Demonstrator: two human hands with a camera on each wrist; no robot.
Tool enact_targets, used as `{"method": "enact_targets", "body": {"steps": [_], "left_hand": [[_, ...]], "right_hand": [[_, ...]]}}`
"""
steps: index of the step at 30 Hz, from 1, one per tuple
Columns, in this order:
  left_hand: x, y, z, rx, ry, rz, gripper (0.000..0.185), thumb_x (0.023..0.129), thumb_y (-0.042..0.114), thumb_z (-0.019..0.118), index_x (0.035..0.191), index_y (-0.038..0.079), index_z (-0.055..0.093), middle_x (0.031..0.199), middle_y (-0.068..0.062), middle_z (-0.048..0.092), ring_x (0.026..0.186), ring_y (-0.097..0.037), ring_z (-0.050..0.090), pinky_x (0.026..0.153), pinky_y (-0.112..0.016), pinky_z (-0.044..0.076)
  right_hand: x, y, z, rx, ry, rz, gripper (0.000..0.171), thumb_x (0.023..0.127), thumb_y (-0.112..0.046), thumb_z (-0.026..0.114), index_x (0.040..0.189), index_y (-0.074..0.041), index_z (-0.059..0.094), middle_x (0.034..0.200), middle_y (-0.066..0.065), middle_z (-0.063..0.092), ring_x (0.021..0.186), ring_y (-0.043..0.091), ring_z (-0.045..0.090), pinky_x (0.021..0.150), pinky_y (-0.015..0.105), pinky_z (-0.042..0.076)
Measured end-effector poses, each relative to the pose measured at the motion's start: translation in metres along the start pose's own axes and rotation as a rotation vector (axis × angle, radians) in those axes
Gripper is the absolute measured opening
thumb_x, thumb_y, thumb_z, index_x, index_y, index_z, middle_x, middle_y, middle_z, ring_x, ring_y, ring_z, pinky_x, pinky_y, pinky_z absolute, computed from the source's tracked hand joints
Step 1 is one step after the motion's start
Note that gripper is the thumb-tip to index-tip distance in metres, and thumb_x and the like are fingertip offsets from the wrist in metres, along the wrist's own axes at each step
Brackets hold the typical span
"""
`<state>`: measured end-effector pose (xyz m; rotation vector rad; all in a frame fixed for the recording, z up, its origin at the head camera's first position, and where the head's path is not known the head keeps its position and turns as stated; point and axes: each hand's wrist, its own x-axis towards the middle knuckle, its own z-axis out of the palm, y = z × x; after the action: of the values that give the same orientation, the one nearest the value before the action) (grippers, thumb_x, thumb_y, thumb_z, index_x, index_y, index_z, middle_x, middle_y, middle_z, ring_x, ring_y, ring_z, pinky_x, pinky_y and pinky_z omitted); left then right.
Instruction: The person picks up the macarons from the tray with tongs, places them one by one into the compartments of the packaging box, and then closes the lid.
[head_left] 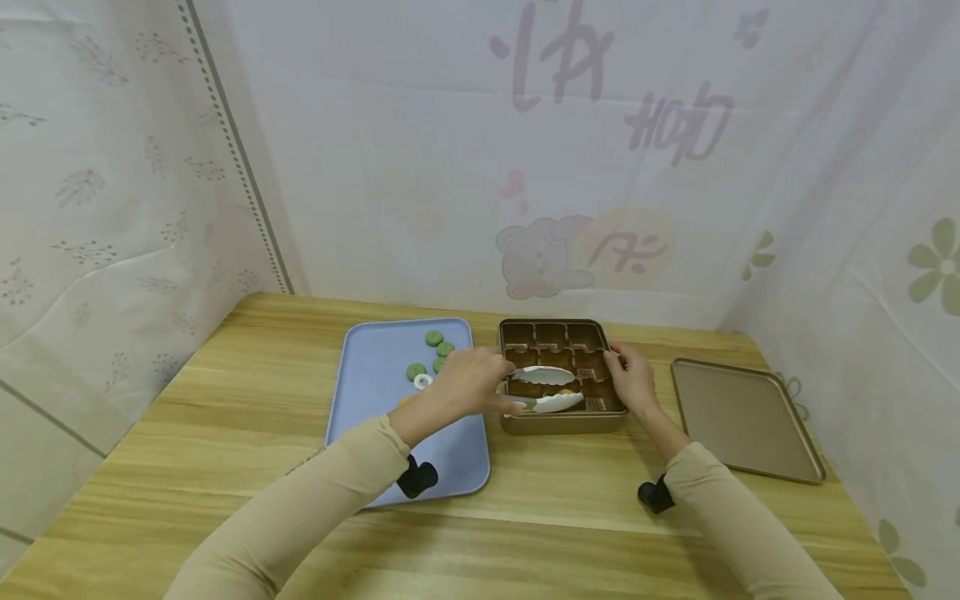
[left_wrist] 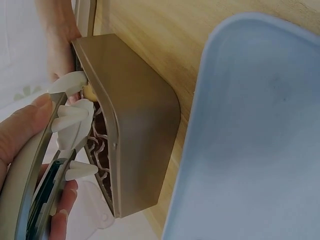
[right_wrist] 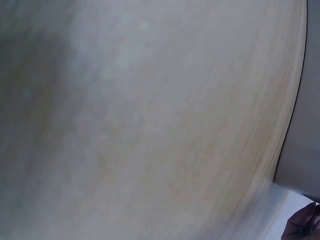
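My left hand (head_left: 468,379) holds a pair of tongs (head_left: 553,404) with white scalloped tips, their arms spread apart over the brown box (head_left: 562,426). The box has a divided insert with rows of square compartments. In the left wrist view, the thumb lies on one metal arm of the tongs (left_wrist: 31,165) and fingers wrap the other. A small yellow piece (left_wrist: 89,94) shows at the box rim beside a white tip. My right hand (head_left: 633,379) grips the right rim of the box, thumb on top. Only its fingertips (right_wrist: 302,222) show in the right wrist view.
Left of the box lies a blue tray (head_left: 375,358) with several green round pieces (head_left: 434,337), a white ring (head_left: 423,381) and something yellow, partly behind my left forearm. A flat brown lid (head_left: 738,417) lies to the right. Printed curtains stand behind the wooden table (head_left: 570,500).
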<state>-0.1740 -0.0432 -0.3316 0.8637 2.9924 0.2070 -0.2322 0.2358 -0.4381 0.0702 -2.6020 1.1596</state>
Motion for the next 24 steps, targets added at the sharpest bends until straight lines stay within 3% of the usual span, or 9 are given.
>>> {"method": "enact_targets", "body": {"steps": [5,12,18,24], "left_hand": [[-0.003,-0.001,0.002,-0.051,0.009,-0.014,0.052,0.072,0.050,0.082,0.104,0.011,0.074,0.077,-0.001,0.063,0.067,-0.015,0.054,0.051,-0.028,0.036],[-0.014,-0.007,0.011,-0.126,0.064,-0.037,0.064,0.072,0.050,0.082,0.119,0.009,0.070,0.091,-0.004,0.065,0.070,-0.013,0.051,0.053,-0.026,0.039],[-0.030,-0.013,0.020,-0.169,0.151,-0.032,0.068,0.070,0.050,0.083,0.122,0.010,0.068,0.087,-0.003,0.063,0.062,-0.011,0.045,0.050,-0.022,0.034],[-0.053,-0.022,0.026,-0.212,0.173,-0.095,0.071,0.069,0.051,0.084,0.126,0.012,0.067,0.093,-0.003,0.064,0.064,-0.009,0.044,0.049,-0.022,0.034]], "right_hand": [[0.001,-0.001,0.001,-0.019,-0.021,0.039,0.035,0.101,-0.019,0.051,0.128,0.000,0.061,0.086,0.021,0.066,0.073,0.026,0.060,0.065,0.034,0.048],[0.002,-0.002,0.001,-0.052,-0.037,0.059,0.035,0.102,-0.016,0.050,0.132,0.002,0.058,0.088,0.023,0.065,0.069,0.017,0.054,0.062,0.028,0.043],[0.001,-0.003,0.000,-0.046,-0.050,0.087,0.036,0.103,-0.018,0.048,0.133,-0.001,0.058,0.093,0.023,0.066,0.076,0.025,0.058,0.065,0.030,0.045],[0.002,-0.003,0.001,-0.036,-0.052,0.088,0.036,0.103,-0.018,0.048,0.133,0.000,0.058,0.095,0.024,0.066,0.078,0.027,0.060,0.065,0.029,0.045]]}}
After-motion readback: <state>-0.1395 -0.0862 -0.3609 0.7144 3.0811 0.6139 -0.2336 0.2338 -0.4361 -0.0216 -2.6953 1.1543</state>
